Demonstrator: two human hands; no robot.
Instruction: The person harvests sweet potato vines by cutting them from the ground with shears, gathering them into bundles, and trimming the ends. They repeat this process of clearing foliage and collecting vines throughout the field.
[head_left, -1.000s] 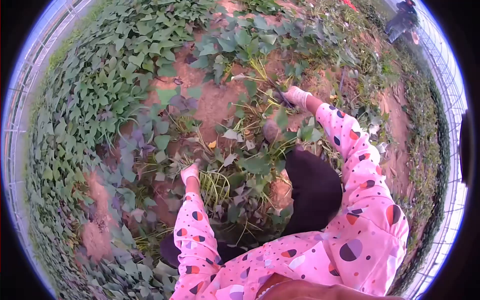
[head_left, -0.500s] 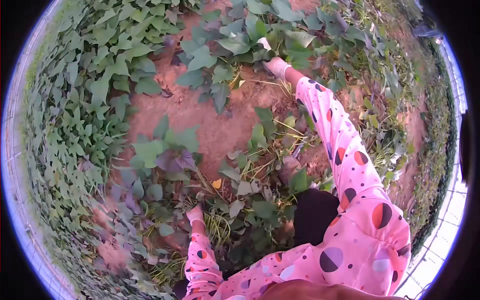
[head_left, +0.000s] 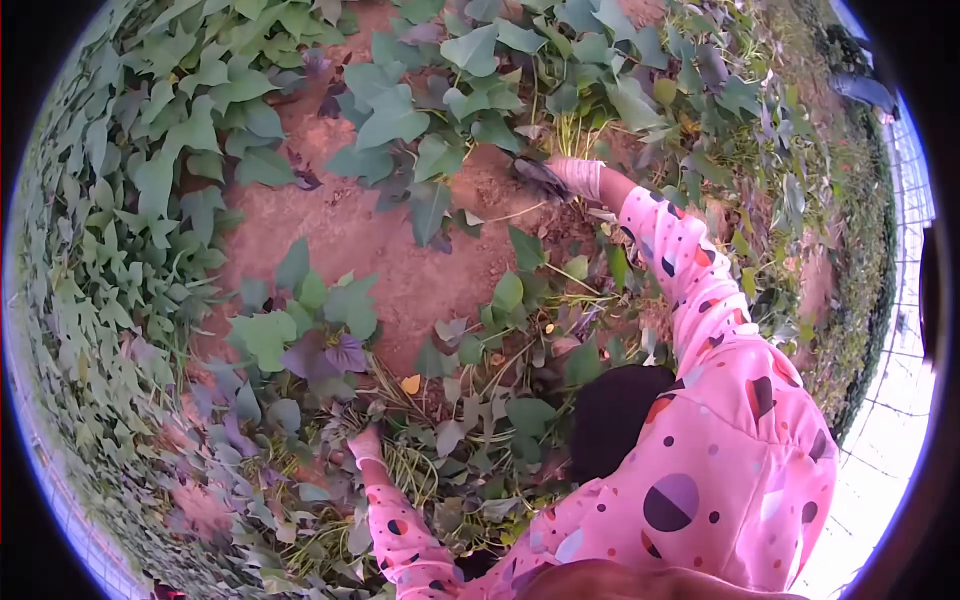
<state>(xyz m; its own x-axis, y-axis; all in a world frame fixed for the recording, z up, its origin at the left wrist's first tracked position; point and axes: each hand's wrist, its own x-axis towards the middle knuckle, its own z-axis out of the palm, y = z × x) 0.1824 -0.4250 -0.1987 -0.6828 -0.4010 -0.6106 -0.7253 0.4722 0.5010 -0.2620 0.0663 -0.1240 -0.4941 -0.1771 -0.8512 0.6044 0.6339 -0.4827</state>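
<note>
My right hand, in a pale glove with dark grey fingers, is closed at the base of a clump of sweet potato vines. Yellowish stems fan out above it, and broad green leaves hang around it. Low in the view, my left hand, gloved the same way, is closed among a tangle of vines with bent stems. Leaves and stems partly cover its fingers. A small plant with green and purple leaves grows just above the left hand.
Reddish soil lies between the two hands. Dense sweet potato foliage fills the left side. More vines and dry stems run along the right, near a pale gridded strip. Part of a person shows at the upper right edge.
My right hand has moved down, out from under the leaves, and its dark glove fingers now show. My left hand has shifted slightly left and down in the view, still among the vines.
</note>
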